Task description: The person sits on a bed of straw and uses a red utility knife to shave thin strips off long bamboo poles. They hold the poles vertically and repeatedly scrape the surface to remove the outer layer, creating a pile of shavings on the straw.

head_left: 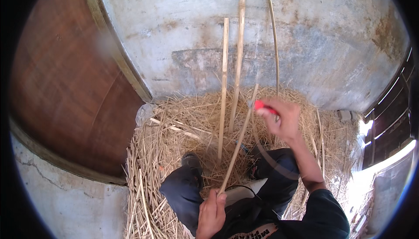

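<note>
A pale, slender wooden stick point(238, 145) slants up and away from my lap. My left hand point(211, 213) is closed round its near end, the thumb lying along it. Near its far end, my right hand point(283, 117) grips a red-handled tool point(260, 105). The tool's grey tip is blurred and meets or overlaps the stick; whether it is a knife blade I cannot tell. A thin curved strip point(267, 156), smeared by motion, bends below the right hand toward my knee.
Two straight sticks point(224, 77) point(240, 42) and a thinner bent one point(274, 34) lean against the stained wall point(323, 55). Straw and shavings point(170, 130) cover the floor round my feet. A brown door panel point(65, 77) stands left; dark slats point(393, 112) are at right.
</note>
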`<state>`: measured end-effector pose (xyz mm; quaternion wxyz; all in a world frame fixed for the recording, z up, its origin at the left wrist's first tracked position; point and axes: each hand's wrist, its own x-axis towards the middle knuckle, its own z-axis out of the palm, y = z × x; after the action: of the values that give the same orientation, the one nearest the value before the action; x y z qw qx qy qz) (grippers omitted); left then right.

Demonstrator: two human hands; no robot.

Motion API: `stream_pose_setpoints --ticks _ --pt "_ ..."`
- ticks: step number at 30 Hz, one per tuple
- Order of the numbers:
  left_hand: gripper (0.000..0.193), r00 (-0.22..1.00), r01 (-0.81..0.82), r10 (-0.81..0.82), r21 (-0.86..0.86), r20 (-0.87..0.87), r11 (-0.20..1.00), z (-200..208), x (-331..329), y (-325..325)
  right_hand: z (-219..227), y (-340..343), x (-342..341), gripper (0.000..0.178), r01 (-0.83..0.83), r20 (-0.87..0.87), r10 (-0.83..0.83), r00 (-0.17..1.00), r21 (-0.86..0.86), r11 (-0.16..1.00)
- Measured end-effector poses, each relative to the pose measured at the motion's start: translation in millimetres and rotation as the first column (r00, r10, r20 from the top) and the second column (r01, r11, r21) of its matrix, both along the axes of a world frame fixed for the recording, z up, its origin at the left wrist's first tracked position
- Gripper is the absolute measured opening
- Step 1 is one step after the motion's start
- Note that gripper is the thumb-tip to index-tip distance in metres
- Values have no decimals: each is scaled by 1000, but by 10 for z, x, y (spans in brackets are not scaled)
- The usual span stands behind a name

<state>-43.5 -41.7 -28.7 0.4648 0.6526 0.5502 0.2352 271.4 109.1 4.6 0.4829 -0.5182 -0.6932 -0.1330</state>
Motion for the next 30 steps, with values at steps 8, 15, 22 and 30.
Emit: stream_pose_setpoints --ticks 8,15,22,30 --pt "49 997 -14 32 -261 64 965 -403 -352 -193 173 532 1402 45 406 -106 -444 890 -258 876" --pt "44 884 -69 220 -352 411 933 -389 -240 275 -117 118 587 42 61 -225 -174 959 -434 899" --pt "30 858 -51 53 -18 511 999 -137 5 474 -208 -574 -421 30 -303 -254 258 932 -160 939" --pt "30 880 -170 120 69 460 983 88 196 396 -259 -824 -693 37 -366 50 383 923 -199 909"
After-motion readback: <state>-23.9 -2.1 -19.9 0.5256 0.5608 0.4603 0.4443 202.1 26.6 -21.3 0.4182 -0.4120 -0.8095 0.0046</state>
